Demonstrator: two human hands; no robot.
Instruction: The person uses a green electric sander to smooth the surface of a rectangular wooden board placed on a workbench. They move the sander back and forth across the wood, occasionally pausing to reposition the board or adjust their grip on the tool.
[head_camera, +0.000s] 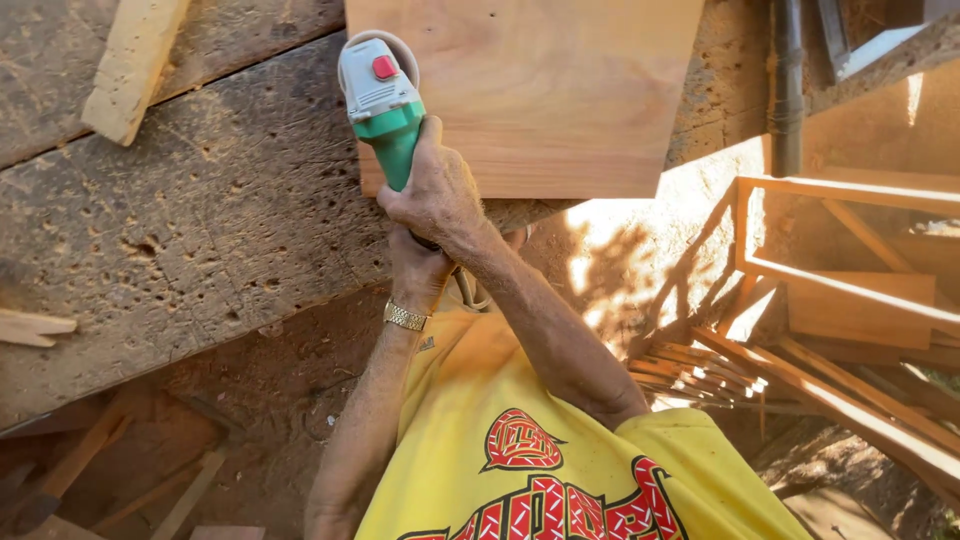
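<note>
My right hand (437, 190) is shut on the green body of an angle grinder (382, 100) with a grey head and a red button. The tool's head rests at the left edge of a light plywood panel (545, 90) lying on a worn, pitted workbench (200, 230). My left hand (415, 268), with a gold watch on its wrist, grips the tool's rear end just below the right hand; that end is mostly hidden. The grinder's disc is not visible.
A pale wooden block (132, 62) lies on the bench at top left. A dark pipe (787, 85) stands at the upper right. A wooden frame (845, 285) and stacked slats (700, 375) sit at the right. Wood scraps (150, 480) lie on the dirt ground below.
</note>
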